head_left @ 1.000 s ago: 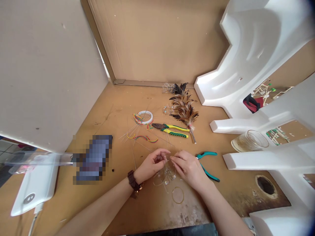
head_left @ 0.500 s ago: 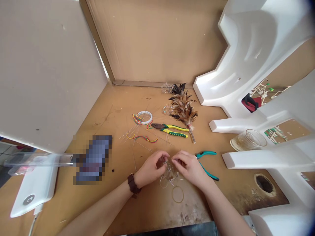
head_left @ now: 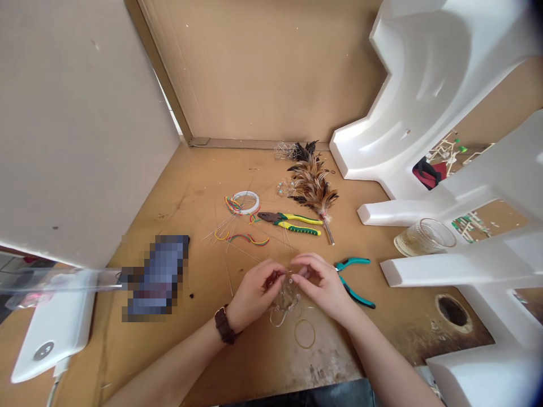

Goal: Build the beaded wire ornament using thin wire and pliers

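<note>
Close together above the table, my two hands work at a small tangle of clear beads on thin wire. My left hand, with a dark watch on its wrist, pinches the upper left of this beaded wire between thumb and bent fingers. Opposite it, my right hand has thumb and fingertips close around a thin wire end at the top; the exact contact is too small to see. A wire loop hangs below the beads. Below the hands a yellowish ring lies on the table. Teal-handled pliers lie right of my right hand.
Yellow-green pliers, a feather duster, a white ring with coloured cords and loose wires lie beyond. A glass stands between white plastic chair parts. At left are a blurred phone and white power bank.
My right hand's fingers have parted a little and shifted up at the wire. The beaded wire has moved slightly left with my left hand. The whole view has shifted slightly.
</note>
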`<state>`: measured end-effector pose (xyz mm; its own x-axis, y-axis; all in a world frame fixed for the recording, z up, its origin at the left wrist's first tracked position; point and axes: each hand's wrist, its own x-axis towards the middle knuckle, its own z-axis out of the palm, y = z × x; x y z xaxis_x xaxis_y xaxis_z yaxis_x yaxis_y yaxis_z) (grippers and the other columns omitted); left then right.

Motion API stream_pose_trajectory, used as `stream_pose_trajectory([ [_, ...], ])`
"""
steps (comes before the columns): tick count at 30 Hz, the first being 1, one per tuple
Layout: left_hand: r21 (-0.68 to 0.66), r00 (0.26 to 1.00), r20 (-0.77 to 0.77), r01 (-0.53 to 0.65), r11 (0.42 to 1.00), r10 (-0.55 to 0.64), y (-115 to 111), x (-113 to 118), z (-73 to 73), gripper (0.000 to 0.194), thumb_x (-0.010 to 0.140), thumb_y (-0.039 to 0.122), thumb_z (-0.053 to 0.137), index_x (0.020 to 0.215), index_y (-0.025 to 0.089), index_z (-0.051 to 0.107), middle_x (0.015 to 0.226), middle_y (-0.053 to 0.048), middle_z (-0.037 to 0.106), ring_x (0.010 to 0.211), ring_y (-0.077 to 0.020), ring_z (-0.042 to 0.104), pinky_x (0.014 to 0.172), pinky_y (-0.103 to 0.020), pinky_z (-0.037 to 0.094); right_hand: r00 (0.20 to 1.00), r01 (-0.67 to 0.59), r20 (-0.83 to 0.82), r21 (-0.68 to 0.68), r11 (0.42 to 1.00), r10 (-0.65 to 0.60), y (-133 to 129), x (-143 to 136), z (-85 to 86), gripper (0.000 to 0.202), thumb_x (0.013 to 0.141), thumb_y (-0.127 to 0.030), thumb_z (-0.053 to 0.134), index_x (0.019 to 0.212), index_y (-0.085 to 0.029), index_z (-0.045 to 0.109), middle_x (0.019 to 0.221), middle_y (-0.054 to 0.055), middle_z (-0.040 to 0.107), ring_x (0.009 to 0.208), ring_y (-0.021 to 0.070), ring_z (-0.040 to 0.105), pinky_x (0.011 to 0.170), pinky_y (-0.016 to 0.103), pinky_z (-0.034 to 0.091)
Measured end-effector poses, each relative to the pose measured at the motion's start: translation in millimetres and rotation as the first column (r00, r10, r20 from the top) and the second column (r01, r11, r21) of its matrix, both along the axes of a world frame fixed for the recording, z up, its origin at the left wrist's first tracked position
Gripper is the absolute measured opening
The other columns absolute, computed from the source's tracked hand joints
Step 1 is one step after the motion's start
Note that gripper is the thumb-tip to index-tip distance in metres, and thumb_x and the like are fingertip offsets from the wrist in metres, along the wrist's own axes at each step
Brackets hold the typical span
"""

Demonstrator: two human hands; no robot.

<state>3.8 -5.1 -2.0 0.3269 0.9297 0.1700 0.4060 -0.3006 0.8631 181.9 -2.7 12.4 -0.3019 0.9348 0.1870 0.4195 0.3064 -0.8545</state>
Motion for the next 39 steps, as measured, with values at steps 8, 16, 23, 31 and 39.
stream_pose_trajectory([
  [8, -0.174, 0.965, 0.193, -0.142, 0.975, 0.175, 4.8, 0.0, -11.9, 0.012, 0.081, 0.027, 0.051, 0.085, 0.017, 0.057, 0.077, -0.002, 0.06, 0.069, -0.0121, 0.055, 0.062, -0.022, 0.045, 0.947, 0.03, 0.321, 0.001, 1.0, -0.028, 1.1, -1.9, -11.6, 0.015, 0.075, -0.024, 0.058, 0.089, -0.022, 0.06, 0.078, 0.001, 0.061, 0.063, 0.0127, 0.055, 0.057, 0.023, 0.043],
  [16, -0.285, 0.937, 0.288, -0.115, 0.952, 0.2, 2.2, 2.4, -13.3, 0.013, 0.08, 0.03, 0.052, 0.086, 0.018, 0.053, 0.075, 0.0, 0.056, 0.064, -0.0102, 0.052, 0.057, -0.02, 0.045, 0.973, 0.061, 0.224, 0.013, 0.998, -0.063, 5.0, -4.2, -18.2, 0.009, 0.079, -0.021, 0.052, 0.082, -0.021, 0.061, 0.066, -0.001, 0.06, 0.06, 0.0117, 0.055, 0.057, 0.022, 0.042],
  [23, -0.334, 0.905, 0.391, -0.03, 0.942, 0.168, 4.4, 3.8, -14.1, 0.013, 0.082, 0.03, 0.049, 0.087, 0.017, 0.05, 0.074, 0.0, 0.056, 0.059, -0.0086, 0.051, 0.055, -0.021, 0.045, 0.941, 0.029, 0.326, 0.173, 0.984, -0.085, 2.7, -4.1, -16.2, 0.013, 0.082, -0.019, 0.047, 0.087, -0.02, 0.059, 0.076, 0.003, 0.059, 0.064, 0.013, 0.055, 0.058, 0.023, 0.042],
  [31, -0.282, 0.925, 0.34, -0.073, 0.957, 0.171, 2.2, 1.8, -10.1, 0.013, 0.083, 0.029, 0.048, 0.088, 0.017, 0.051, 0.074, -0.001, 0.057, 0.062, -0.0096, 0.052, 0.059, -0.021, 0.045, 0.925, 0.005, 0.359, 0.307, 0.952, -0.121, -3.3, -6.7, -22.3, 0.015, 0.08, -0.015, 0.046, 0.088, -0.017, 0.058, 0.07, 0.003, 0.059, 0.059, 0.0116, 0.054, 0.057, 0.022, 0.041],
  [39, -0.24, 0.948, 0.284, -0.075, 0.968, 0.144, 0.1, 1.5, -7.4, 0.012, 0.084, 0.027, 0.046, 0.088, 0.017, 0.052, 0.076, -0.001, 0.058, 0.064, -0.0099, 0.053, 0.06, -0.021, 0.046, 0.927, 0.033, 0.35, 0.276, 0.96, -0.133, -1.3, -7.4, -19.0, 0.016, 0.077, -0.013, 0.047, 0.086, -0.018, 0.059, 0.071, 0.002, 0.059, 0.06, 0.0118, 0.054, 0.057, 0.022, 0.041],
])
